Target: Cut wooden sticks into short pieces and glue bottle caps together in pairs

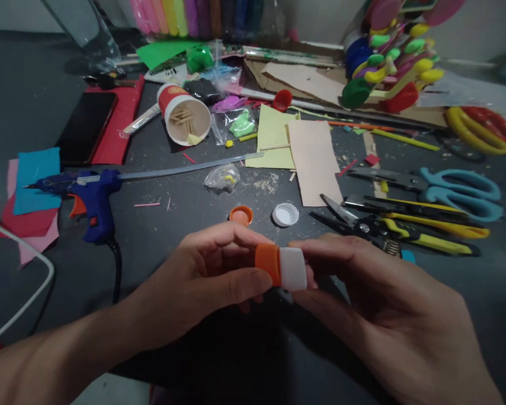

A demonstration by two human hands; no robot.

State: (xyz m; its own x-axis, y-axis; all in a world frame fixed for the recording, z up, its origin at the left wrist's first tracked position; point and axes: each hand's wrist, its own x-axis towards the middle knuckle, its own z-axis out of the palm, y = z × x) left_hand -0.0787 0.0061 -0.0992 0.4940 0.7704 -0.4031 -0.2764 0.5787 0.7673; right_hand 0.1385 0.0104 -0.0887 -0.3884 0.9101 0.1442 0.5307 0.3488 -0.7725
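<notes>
Close to me above the table, my left hand (pixel 219 264) pinches an orange bottle cap (pixel 267 264) between thumb and fingers. A white bottle cap (pixel 293 269) sits against its right side, end to end, and the fingers of my right hand (pixel 371 298) are closed on it. Whether the two caps are stuck together or only pressed together, I cannot tell. Just beyond my fingers, another orange cap (pixel 240 215) and another white cap (pixel 285 214) lie on the table with their hollow sides up.
A blue glue gun (pixel 95 197) with a long glue stick lies left. A tipped paper cup (pixel 188 121) holds wooden sticks. Blue scissors (pixel 459 188), pliers-like cutters (pixel 375 228) and a cutter knife lie right. Paper pieces (pixel 314 160) and clay packets are farther back.
</notes>
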